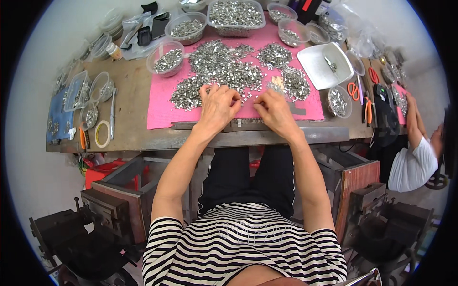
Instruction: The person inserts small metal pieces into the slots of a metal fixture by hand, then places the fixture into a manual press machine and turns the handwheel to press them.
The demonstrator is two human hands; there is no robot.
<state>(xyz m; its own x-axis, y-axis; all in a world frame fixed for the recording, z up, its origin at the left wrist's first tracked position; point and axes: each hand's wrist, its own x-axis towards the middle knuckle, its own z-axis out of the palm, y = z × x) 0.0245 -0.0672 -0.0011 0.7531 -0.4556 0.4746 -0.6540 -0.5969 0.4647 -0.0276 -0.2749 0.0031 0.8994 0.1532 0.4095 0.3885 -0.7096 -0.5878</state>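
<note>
Pieces of shiny silver-coloured metal (210,62), small and thin, lie heaped just beyond the left grip (220,103) on a flat pink mat (162,112); right grip (275,109) near it, both curled; between them, nearside, a notched grey metal strip (245,122). Whether either clasps anything, I can't tell!

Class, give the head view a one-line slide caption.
Left hand and right hand at a pink mat heaped with small silvery pieces, a white tray to the right.
</note>
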